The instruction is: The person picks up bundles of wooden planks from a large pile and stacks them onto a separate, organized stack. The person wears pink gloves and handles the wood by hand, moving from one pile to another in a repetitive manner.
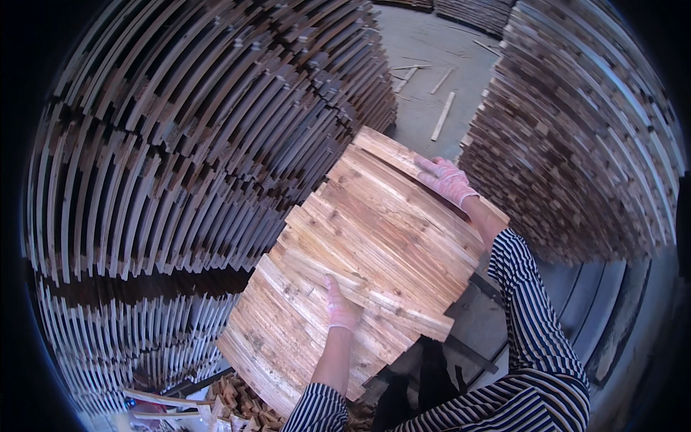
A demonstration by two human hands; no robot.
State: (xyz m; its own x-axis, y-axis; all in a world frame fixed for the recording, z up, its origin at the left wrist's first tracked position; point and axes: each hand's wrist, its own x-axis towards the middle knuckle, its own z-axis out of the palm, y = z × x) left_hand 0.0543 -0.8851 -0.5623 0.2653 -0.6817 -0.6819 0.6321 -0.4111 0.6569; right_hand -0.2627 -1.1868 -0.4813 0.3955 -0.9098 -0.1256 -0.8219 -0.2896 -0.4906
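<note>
Pale wooden slats [392, 216] lie side by side in a broad layer in front of me, their ends uneven. My left hand [341, 306], in a thin pinkish-white glove, is closed on a wooden strip [403, 308] lying raised across the near part of the layer. The thumb shows on top; its other fingers are mostly hidden. My right hand [448, 181], gloved alike, grips the slat at the far right edge [389, 147], with its fingers across it. A dark gap separates that slat from the layer.
Tall stacks of wooden slats stand at the left [216, 129] and right [568, 137]. Loose strips [443, 117] lie on the grey floor between them. Short wood offcuts [241, 403] are heaped at lower left. Dark metal bars [471, 353] show beneath the layer near my legs.
</note>
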